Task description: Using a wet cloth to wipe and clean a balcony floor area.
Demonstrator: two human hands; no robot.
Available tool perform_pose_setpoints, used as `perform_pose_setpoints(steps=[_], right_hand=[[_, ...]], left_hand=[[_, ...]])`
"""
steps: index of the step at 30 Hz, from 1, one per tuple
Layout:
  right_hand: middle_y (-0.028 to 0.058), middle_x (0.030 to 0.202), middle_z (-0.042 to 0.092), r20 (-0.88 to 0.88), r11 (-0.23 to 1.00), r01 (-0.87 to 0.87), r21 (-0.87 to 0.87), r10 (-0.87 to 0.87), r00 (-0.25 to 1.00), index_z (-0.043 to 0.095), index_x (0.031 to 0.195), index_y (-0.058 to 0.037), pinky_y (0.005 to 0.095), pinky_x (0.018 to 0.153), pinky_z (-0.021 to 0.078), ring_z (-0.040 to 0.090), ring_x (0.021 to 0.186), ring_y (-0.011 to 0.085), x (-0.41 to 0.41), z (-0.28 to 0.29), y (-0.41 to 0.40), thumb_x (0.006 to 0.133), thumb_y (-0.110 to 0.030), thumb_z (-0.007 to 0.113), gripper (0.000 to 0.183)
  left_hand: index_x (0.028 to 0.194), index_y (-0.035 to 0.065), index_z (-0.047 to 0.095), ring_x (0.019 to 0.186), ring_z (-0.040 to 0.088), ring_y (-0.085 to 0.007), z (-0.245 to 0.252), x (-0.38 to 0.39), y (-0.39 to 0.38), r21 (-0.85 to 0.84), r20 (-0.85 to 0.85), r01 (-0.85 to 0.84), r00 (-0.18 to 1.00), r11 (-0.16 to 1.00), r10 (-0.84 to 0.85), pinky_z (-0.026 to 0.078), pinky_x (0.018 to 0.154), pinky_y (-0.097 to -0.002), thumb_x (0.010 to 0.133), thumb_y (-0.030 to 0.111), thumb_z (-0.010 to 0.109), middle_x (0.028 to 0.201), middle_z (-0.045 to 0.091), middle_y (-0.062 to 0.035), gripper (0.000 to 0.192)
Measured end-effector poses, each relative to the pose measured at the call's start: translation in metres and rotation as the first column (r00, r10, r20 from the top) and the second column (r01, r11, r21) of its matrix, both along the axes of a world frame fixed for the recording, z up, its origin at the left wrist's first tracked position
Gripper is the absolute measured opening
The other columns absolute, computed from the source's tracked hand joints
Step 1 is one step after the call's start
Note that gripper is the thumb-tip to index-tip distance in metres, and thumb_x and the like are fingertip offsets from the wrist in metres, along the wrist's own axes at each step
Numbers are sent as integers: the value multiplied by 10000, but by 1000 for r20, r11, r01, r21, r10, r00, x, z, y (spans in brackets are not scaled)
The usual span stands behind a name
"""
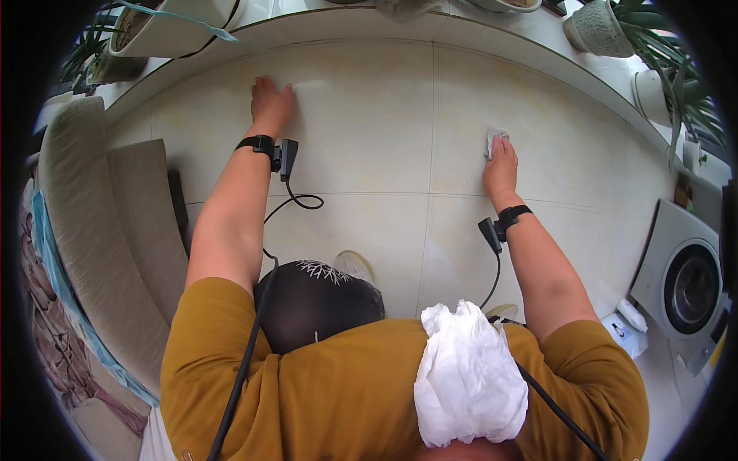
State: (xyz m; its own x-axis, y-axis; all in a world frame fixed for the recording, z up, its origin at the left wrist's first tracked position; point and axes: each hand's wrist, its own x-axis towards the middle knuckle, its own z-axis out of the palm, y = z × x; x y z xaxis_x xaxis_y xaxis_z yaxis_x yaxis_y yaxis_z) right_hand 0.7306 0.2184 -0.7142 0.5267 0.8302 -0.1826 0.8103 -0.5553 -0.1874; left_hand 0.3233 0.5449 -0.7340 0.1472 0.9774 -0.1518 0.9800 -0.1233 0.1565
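My left hand rests palm down at the upper left on the cream tiled floor, its fingers apart and nothing seen in it. At the right, my right hand holds a small crumpled whitish cloth or wipe against the tiles. Each wrist wears a black strap with a small dark device and a cable. A crumpled white cloth or tissue lies over the front of my mustard shirt, low in the view.
A beige upholstered sofa stands at the left. Along the far edge runs a raised white ledge with a speckled plant pot and other potted plants. A front-loading washing machine stands at the right, near a pale blue-and-white package.
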Motion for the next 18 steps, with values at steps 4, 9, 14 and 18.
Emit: perform_pose_setpoints(steps=[4,9,14,18], right_hand=[[157,1396,513,-106,987,-103,125,116,988,561,1343,-87,383,1089,408,462,1280,364,-12,17,27,879,15,548,475],[106,1383,547,-227,921,-352,164,383,896,584,1333,-142,360,1066,428,490,1278,312,-21,28,14,900,-15,559,452],[146,1237,630,-809,934,351,60,-160,566,549,1363,-64,338,1018,438,591,1160,269,12,47,-21,917,-70,579,447],[154,1214,607,-473,995,95,35,-68,878,468,1423,-10,335,1025,429,572,1161,272,40,33,-96,879,-128,668,591]], left_hand=[[1434,-26,379,1421,300,-418,-6,67,-36,69,255,231,936,971,-241,327,1142,-447,949,374,538,1528,322,-266,648],[1407,-12,429,1394,335,-438,5,124,-88,82,430,511,756,855,-493,323,1145,-454,946,304,558,1501,360,-273,573],[1397,2,455,1395,347,-422,27,109,-93,119,429,549,723,827,-541,321,1149,-442,940,293,562,1498,380,-257,552],[1398,16,463,1402,345,-406,29,81,-97,73,404,472,791,879,-459,328,1146,-440,935,269,560,1508,374,-245,536]])
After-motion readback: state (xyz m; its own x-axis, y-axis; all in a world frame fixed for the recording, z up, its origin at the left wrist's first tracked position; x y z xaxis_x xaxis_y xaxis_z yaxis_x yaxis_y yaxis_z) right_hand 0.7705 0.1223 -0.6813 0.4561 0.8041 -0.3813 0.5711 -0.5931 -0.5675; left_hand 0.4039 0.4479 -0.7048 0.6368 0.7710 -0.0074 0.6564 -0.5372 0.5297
